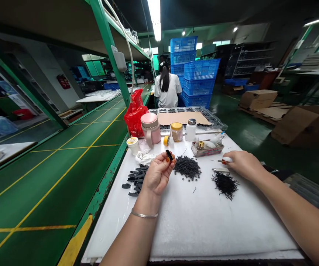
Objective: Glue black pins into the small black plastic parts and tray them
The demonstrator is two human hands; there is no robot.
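Note:
My left hand (159,173) is closed in a pinch on a small black curved plastic part (169,155), raised above the table. Similar black parts (137,179) lie in a loose pile left of that wrist. My right hand (242,164) is closed around a small white bottle (227,159) with a thin metal tip pointing left; most of the bottle is hidden by the fingers. Just below it lies a silver pointed tool (220,170), beside a heap of thin black pins (226,184). Between the hands is a mound of tiny dark ring-like pieces (187,167).
Behind the hands stand a pink mug (151,131), a yellow-lidded jar (176,132), a white bottle (191,130), yellow tape (166,140) and a small box (208,147) of supplies. A green conveyor (65,173) runs along the left. A person (167,88) sits ahead near blue crates (199,83).

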